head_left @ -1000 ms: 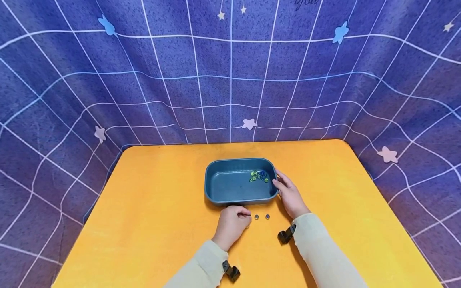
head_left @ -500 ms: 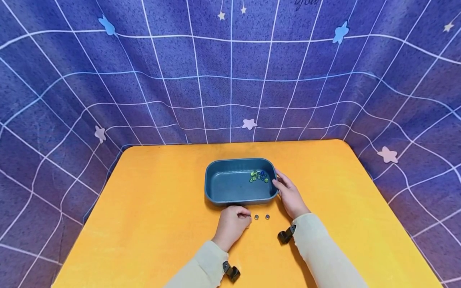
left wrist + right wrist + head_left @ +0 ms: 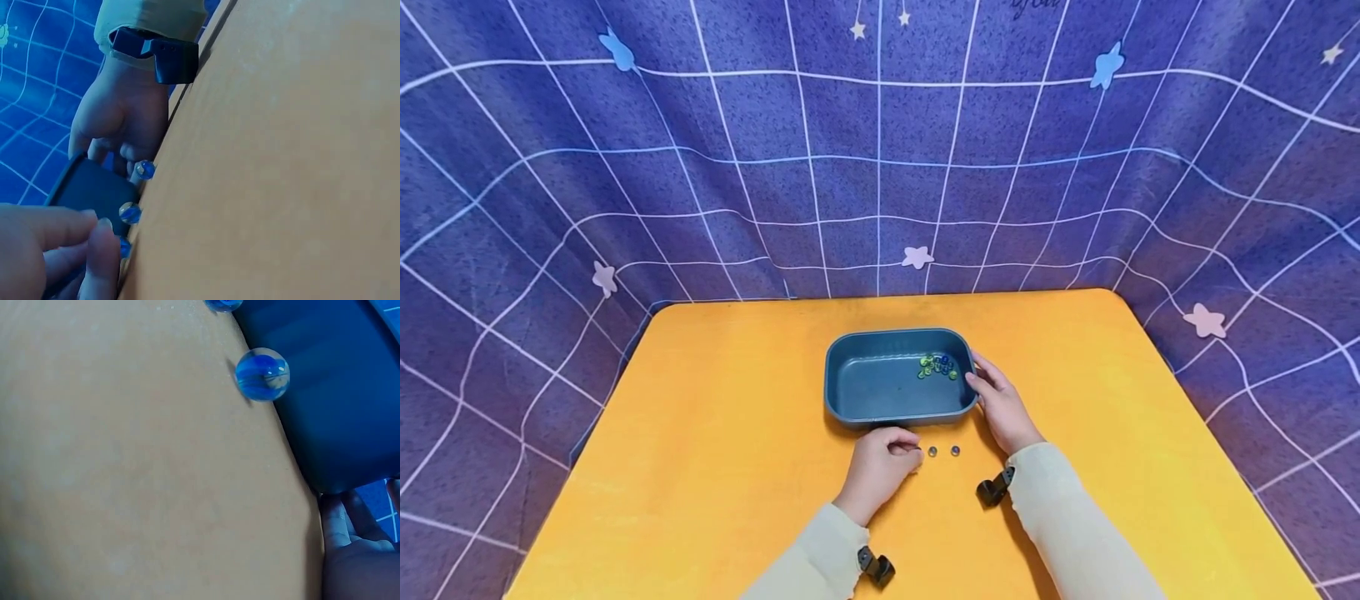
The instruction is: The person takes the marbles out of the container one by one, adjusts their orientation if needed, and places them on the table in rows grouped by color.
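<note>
Near the front of a dark teal tray (image 3: pixel 872 392), my left hand (image 3: pixel 878 468) pinches a blue marble (image 3: pixel 124 247) at the table surface; the thumb partly hides it in the left wrist view. Two more clear-and-blue marbles, a nearer marble (image 3: pixel 932 451) and another marble (image 3: pixel 955 451), sit in a row to its right. My right hand (image 3: pixel 1006 410) grips the tray's right end, thumb over the rim and fingers outside. Inside the tray, at its right side, lies a cluster of green and blue marbles (image 3: pixel 937 365).
The yellow-orange table (image 3: pixel 722 467) carries the tray around its middle. A blue curtain (image 3: pixel 850 192) with a white grid and stars rises behind the table and at both sides. A black wrist camera (image 3: pixel 877 567) is strapped to each sleeve.
The view has shifted very slightly. Hands, tray and marbles hold the same places relative to one another.
</note>
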Motion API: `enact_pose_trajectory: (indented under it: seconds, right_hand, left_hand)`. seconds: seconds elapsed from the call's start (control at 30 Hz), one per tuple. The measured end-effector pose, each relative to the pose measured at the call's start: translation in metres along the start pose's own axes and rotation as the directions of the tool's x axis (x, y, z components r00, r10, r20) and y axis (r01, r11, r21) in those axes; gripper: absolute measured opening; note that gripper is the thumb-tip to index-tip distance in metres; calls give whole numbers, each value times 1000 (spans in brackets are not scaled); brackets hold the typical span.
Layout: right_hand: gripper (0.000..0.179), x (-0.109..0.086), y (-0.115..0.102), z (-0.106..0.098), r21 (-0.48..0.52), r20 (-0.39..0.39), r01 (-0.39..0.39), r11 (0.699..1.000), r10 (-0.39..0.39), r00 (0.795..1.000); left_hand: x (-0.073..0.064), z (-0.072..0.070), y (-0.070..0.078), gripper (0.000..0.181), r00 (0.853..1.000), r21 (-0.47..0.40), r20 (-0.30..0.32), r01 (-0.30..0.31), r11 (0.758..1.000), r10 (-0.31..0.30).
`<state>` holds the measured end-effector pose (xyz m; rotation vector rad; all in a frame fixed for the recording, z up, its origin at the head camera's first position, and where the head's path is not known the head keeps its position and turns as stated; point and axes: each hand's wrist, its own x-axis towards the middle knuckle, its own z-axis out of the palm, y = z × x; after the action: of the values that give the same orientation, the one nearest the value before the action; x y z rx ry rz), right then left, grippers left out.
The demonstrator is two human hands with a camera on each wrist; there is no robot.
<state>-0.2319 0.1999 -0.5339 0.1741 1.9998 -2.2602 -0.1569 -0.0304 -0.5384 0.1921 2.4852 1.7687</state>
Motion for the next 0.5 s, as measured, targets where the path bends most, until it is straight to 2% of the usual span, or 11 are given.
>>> enact_pose_trajectory:
  seconds: [0.13, 0.3, 0.5]
  right_hand:
    - [52, 1, 1, 0, 4, 4, 0, 1000, 0, 1000]
    - [50, 1, 2, -1, 2, 3, -14, 1000, 14, 1000]
    - [50, 1, 2, -2, -19, 7, -13, 1000, 13, 1000]
  left_hand:
    - [-4, -2, 8, 17, 999, -10, 4, -32, 999, 32]
    - [-6, -3, 21, 17, 992, 71, -8, -124, 990, 125]
    - [0, -4, 39, 15, 980, 99, 6, -199, 975, 199]
